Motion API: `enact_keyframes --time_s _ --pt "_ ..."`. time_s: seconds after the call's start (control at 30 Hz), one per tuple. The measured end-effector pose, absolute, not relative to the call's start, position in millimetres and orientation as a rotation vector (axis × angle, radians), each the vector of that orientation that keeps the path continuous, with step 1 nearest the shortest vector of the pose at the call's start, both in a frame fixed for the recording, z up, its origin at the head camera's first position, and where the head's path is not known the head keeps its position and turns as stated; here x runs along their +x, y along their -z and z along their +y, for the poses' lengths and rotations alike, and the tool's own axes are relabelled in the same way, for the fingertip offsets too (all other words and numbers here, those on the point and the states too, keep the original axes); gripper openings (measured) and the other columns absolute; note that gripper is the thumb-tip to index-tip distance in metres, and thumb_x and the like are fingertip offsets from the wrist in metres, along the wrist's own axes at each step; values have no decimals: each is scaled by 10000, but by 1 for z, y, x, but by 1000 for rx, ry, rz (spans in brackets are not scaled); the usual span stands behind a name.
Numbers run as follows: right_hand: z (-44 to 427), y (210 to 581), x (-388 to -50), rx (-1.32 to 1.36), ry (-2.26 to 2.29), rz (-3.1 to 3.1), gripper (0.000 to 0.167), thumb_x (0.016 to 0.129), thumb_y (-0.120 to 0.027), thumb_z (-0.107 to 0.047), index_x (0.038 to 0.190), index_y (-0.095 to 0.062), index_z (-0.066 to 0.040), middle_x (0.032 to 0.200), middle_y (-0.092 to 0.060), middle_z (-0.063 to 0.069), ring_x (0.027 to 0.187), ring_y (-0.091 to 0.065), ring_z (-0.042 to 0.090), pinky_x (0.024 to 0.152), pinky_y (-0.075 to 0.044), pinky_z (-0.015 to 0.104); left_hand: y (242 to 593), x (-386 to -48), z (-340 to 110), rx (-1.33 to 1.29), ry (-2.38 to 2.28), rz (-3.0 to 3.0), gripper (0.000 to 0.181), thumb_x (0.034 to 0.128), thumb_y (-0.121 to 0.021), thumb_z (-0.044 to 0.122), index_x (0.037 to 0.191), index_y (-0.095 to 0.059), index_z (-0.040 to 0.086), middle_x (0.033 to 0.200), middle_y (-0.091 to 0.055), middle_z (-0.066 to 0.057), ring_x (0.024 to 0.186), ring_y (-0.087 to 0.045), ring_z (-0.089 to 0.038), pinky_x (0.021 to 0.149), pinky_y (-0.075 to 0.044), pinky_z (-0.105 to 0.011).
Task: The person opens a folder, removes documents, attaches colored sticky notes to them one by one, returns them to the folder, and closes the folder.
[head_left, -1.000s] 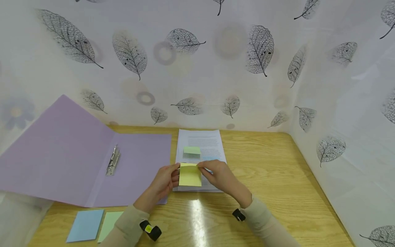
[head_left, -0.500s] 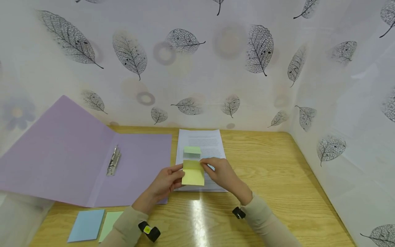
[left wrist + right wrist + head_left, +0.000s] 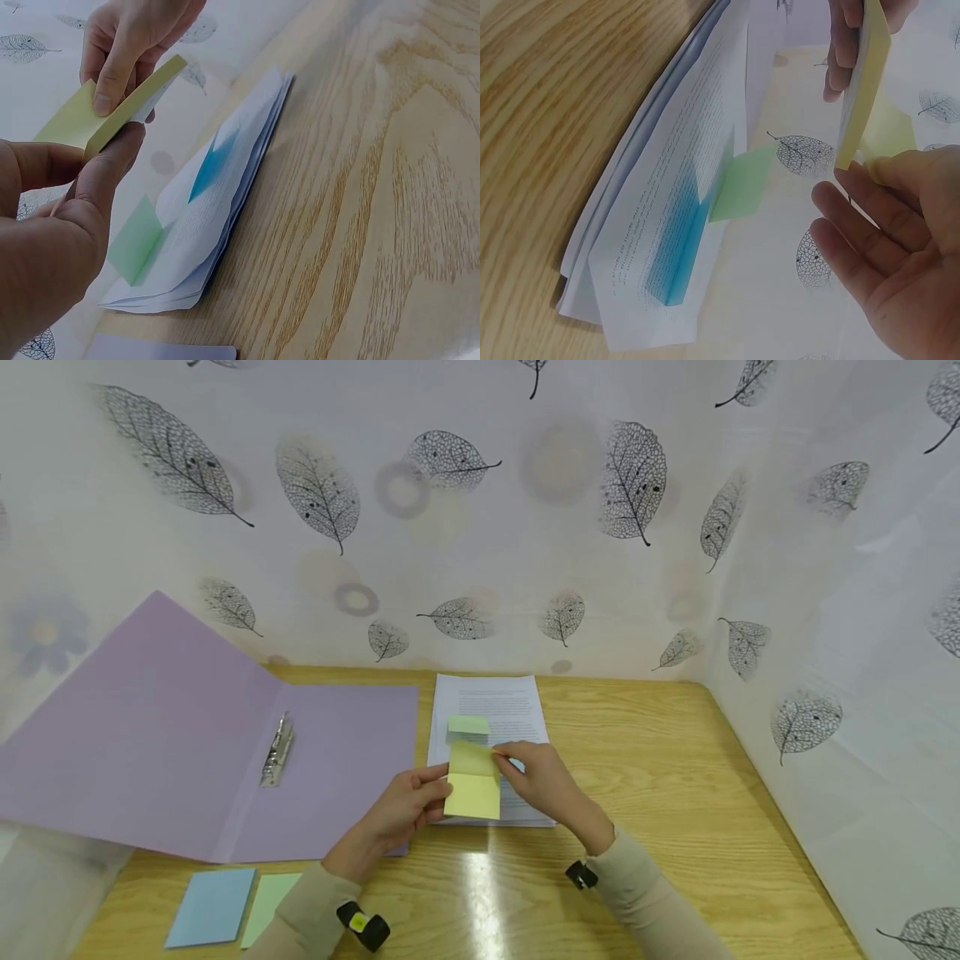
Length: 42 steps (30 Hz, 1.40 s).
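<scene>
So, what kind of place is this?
Probably a paperwork desk, though whether at home or school, I can't tell. An open purple binder and printed pages lie there, and a yellow sticky-note pad is being held.

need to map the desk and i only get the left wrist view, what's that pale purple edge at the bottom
Observer: It's the purple folder, and the head view shows it lying open to the left of the printed sheets.
Operator: ok, any sticky pads out besides the yellow pad in the left hand
Observer: Yes, the head view shows a blue pad and a partly hidden green pad on the table, by the left sleeve.
</scene>
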State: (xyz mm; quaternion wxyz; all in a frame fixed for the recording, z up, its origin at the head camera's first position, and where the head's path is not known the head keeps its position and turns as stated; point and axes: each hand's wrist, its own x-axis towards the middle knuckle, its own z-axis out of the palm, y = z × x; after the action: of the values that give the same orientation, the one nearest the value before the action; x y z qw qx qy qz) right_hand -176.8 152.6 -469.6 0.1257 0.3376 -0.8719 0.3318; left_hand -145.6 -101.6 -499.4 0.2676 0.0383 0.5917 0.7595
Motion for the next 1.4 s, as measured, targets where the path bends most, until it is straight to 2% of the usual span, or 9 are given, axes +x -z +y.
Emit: enact_keyframes --time_s 0.37,0.67,0.8,1.03,1.17,1.23,1.3,1.33,1.4 --pt "152 467 -175 994 -938 -2535 124 990 -714 -36 1073 -802 -5 1035 -816 139 923 -796 256 767 -666 411 500 -141 -102 109 -2048 1616 662 1082 -550 84 1607 -212 -138 1008 -674 40 773 -609 20 710 -578 -112" --pt "149 469 -176 972 -886 -2552 109 977 -734 -60 1040 -813 -20 986 -818 120 842 -776 211 707 -643 350 499 -126 -106 98 -1985 1696 655 1080 -574 125 1615 -268 -95 692 -513 120 544 -421 20 525 -401 -91" --pt "147 469 -175 964 -891 -2554 104 971 -740 -65 1029 -820 -30 983 -819 115 842 -776 208 713 -642 346 500 -119 -108 107 -2023 1651 649 1077 -569 94 1609 -259 -115 768 -593 115 589 -425 10 569 -407 -110" --pt "147 468 -175 951 -892 -2534 115 979 -727 -59 1033 -815 -9 983 -818 131 861 -789 232 741 -657 367 500 -108 -111 128 -2031 1643 675 1069 -572 79 1599 -224 -149 663 -420 120 558 -361 -7 539 -327 -131" --pt "154 462 -177 864 -901 -2507 114 981 -713 -27 1036 -802 18 948 -812 142 830 -781 244 731 -660 413 502 -101 -115 114 -2002 1635 695 1063 -585 92 1594 -215 -162 650 -441 130 541 -347 8 518 -321 -119" --pt "160 458 -179 823 -926 -2493 104 976 -715 -12 1031 -798 20 932 -806 145 817 -774 247 722 -658 443 505 -96 -119 111 -1993 1617 708 1063 -585 98 1592 -199 -172 687 -489 128 551 -357 16 526 -354 -107" --pt "166 456 -181 821 -952 -2492 106 982 -706 -5 1032 -797 14 934 -805 138 824 -773 242 725 -656 449 510 -91 -125 97 -1997 1578 721 1068 -583 98 1593 -172 -177 789 -616 94 608 -471 34 589 -461 -91" --pt "168 456 -181 826 -949 -2497 110 986 -702 -7 1036 -798 9 935 -807 134 827 -774 238 728 -656 448 513 -89 -127 98 -2008 1559 718 1072 -577 93 1591 -165 -184 870 -687 20 679 -571 22 658 -530 -101" --pt "171 456 -182 844 -957 -2509 125 999 -690 -17 1055 -800 6 940 -810 127 818 -775 221 710 -654 407 517 -85 -133 96 -2030 1529 717 1081 -562 88 1584 -140 -200 1221 -731 -188 909 -710 -48 837 -618 -183"
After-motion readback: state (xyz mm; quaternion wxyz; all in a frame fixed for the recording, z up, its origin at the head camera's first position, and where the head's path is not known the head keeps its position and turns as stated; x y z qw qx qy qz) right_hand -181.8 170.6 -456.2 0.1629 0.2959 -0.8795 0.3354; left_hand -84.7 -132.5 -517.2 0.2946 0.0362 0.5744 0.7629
